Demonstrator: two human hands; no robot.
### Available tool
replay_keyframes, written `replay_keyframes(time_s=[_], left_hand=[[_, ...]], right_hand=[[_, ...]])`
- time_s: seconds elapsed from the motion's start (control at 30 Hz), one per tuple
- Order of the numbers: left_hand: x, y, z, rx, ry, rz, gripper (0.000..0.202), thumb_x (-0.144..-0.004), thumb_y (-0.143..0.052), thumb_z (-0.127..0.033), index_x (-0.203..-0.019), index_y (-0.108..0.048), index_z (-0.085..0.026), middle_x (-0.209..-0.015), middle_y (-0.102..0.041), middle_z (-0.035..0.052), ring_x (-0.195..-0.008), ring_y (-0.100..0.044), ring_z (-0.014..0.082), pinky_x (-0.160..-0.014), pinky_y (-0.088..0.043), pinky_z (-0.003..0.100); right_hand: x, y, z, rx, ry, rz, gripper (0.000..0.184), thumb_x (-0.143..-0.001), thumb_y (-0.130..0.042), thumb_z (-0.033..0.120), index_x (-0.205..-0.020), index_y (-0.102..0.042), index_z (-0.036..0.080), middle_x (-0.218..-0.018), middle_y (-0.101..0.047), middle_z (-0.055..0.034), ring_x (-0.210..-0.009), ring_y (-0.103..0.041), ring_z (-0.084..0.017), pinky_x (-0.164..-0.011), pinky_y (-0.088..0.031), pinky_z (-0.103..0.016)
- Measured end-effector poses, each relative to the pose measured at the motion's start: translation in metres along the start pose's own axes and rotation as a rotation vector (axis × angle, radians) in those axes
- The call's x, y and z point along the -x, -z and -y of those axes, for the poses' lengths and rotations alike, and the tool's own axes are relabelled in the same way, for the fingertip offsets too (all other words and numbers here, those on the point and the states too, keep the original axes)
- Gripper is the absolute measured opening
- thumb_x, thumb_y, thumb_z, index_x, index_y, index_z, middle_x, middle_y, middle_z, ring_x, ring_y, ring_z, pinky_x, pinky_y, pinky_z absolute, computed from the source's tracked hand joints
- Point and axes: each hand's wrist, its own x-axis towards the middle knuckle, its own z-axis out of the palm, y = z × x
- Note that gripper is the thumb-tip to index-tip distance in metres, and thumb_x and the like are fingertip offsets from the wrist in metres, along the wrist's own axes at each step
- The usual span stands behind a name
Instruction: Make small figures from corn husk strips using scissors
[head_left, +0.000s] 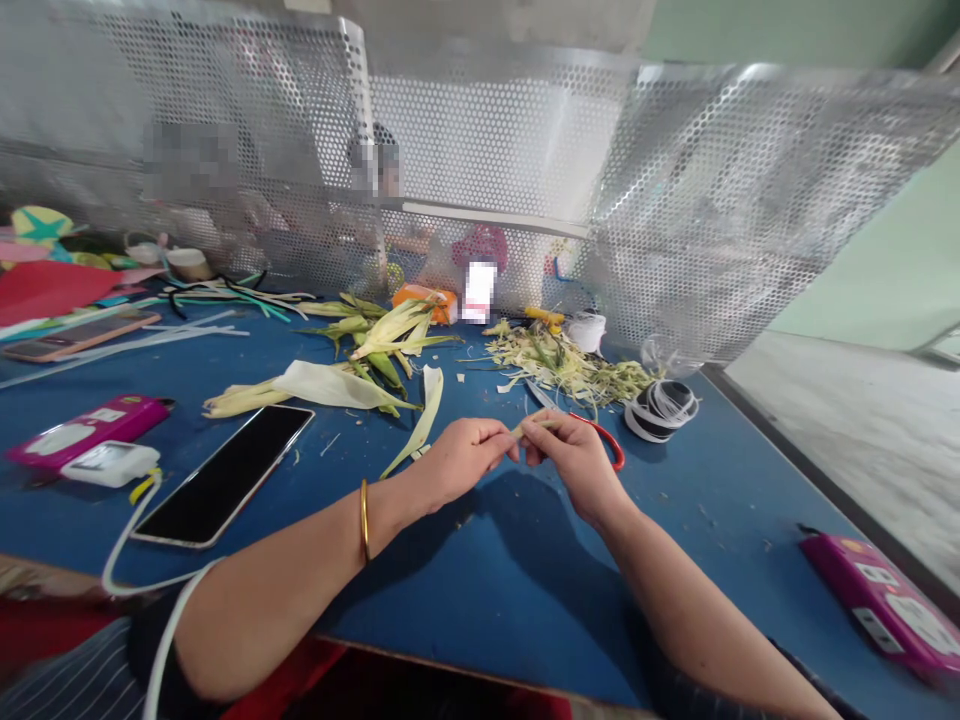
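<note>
Both my hands meet over the middle of the blue table point(487, 570). My left hand point(461, 458) and my right hand point(574, 460) are closed in a pinch on the two ends of a thin pale leaf strip point(523, 429). A gold bangle point(364, 520) sits on my left wrist. Red-handled scissors point(600, 432) lie just behind my right hand. A long pale husk strip point(421, 420) lies left of my left hand.
Whole corn husks point(360, 355) and a heap of shredded strips point(570, 365) lie farther back. A black phone point(229, 472), a white power bank point(111, 462) and pink devices point(90, 425) are at left; thread spool point(661, 408) and another pink device point(885, 600) at right. A perforated metal screen point(675, 200) walls the back.
</note>
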Motion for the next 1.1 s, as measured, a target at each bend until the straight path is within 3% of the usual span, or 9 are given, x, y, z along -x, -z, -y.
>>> replay_keyframes(time_s=[0.17, 0.23, 0.47, 0.63, 0.7, 0.77, 0.8, 0.87, 1.1], left_hand=[[-0.008, 0.006, 0.009, 0.315, 0.137, -0.064, 0.024, -0.088, -0.051, -0.037, -0.077, -0.056, -0.017, -0.057, -0.039, -0.0071, -0.043, -0.029, 0.005, -0.042, -0.019, 0.02], [-0.01, 0.009, 0.014, 0.39, 0.16, -0.043, 0.025, -0.087, -0.053, -0.039, -0.078, -0.056, -0.017, -0.058, -0.039, -0.0071, -0.043, -0.03, 0.0044, -0.042, -0.019, 0.02], [-0.008, 0.007, 0.015, 0.398, 0.18, 0.022, 0.027, -0.084, -0.055, -0.042, -0.078, -0.056, -0.016, -0.058, -0.04, -0.0071, -0.044, -0.03, 0.0042, -0.043, -0.019, 0.02], [-0.007, 0.006, 0.012, 0.409, 0.178, 0.024, 0.025, -0.083, -0.055, -0.04, -0.077, -0.055, -0.016, -0.057, -0.041, -0.0072, -0.043, -0.031, 0.0042, -0.043, -0.02, 0.02], [-0.007, 0.005, 0.012, 0.409, 0.191, 0.031, 0.022, -0.083, -0.055, -0.037, -0.077, -0.055, -0.016, -0.057, -0.041, -0.0072, -0.043, -0.031, 0.0043, -0.043, -0.02, 0.02], [-0.006, 0.004, 0.011, 0.407, 0.205, 0.038, 0.02, -0.083, -0.054, -0.034, -0.078, -0.054, -0.015, -0.057, -0.041, -0.0072, -0.043, -0.032, 0.0043, -0.043, -0.021, 0.02], [-0.006, 0.004, 0.011, 0.405, 0.211, 0.043, 0.019, -0.084, -0.053, -0.033, -0.078, -0.054, -0.015, -0.057, -0.041, -0.0073, -0.043, -0.032, 0.0043, -0.043, -0.021, 0.02], [-0.005, 0.004, 0.01, 0.403, 0.218, 0.046, 0.018, -0.084, -0.052, -0.032, -0.078, -0.054, -0.015, -0.057, -0.041, -0.0073, -0.044, -0.032, 0.0043, -0.044, -0.021, 0.021], [0.001, 0.005, 0.005, 0.417, 0.213, 0.07, 0.017, -0.083, -0.053, -0.031, -0.077, -0.054, -0.016, -0.058, -0.042, -0.0069, -0.044, -0.032, 0.0044, -0.044, -0.022, 0.021]], right_hand=[[-0.008, 0.037, -0.005, 1.152, -0.125, -0.075, 0.021, -0.083, -0.062, 0.035, -0.092, -0.065, 0.016, -0.094, -0.069, -0.015, -0.083, -0.066, -0.028, -0.067, -0.044, -0.034], [-0.011, 0.048, -0.008, 1.383, -0.21, -0.051, 0.018, -0.082, -0.061, 0.024, -0.095, -0.064, 0.012, -0.1, -0.068, -0.0221, -0.088, -0.067, -0.032, -0.069, -0.044, -0.036], [0.003, 0.04, -0.012, 1.365, -0.241, 0.049, 0.01, -0.074, -0.061, 0.015, -0.082, -0.066, 0.014, -0.08, -0.071, -0.0149, -0.073, -0.068, -0.027, -0.058, -0.038, -0.031], [0.019, 0.054, 0.014, 1.296, -0.162, 0.03, 0.02, -0.084, -0.06, 0.045, -0.088, -0.068, 0.027, -0.089, -0.072, -0.0074, -0.077, -0.066, -0.024, -0.06, -0.042, -0.031], [0.006, 0.08, 0.025, 1.354, -0.198, -0.237, 0.046, -0.091, -0.041, 0.059, -0.101, -0.066, 0.022, -0.102, -0.069, -0.0152, -0.088, -0.065, -0.03, -0.063, -0.044, -0.036], [-0.016, 0.109, 0.029, 1.466, -0.295, -0.544, 0.07, -0.086, -0.042, 0.068, -0.115, -0.061, 0.008, -0.118, -0.06, -0.0301, -0.105, -0.059, -0.044, -0.07, -0.045, -0.045], [-0.027, 0.122, 0.028, 1.474, -0.404, -0.572, 0.078, -0.082, -0.045, 0.071, -0.118, -0.059, 0.003, -0.118, -0.059, -0.033, -0.106, -0.058, -0.046, -0.072, -0.045, -0.047], [-0.046, 0.141, 0.022, 1.403, -0.541, -0.343, 0.077, -0.082, -0.047, 0.068, -0.119, -0.058, 0.001, -0.111, -0.064, -0.0322, -0.103, -0.061, -0.044, -0.073, -0.046, -0.046], [-0.027, 0.164, 0.022, 1.281, -0.333, -0.041, 0.052, -0.076, -0.062, 0.045, -0.121, -0.059, 0.019, -0.106, -0.07, -0.0121, -0.094, -0.065, -0.028, -0.076, -0.047, -0.034]])
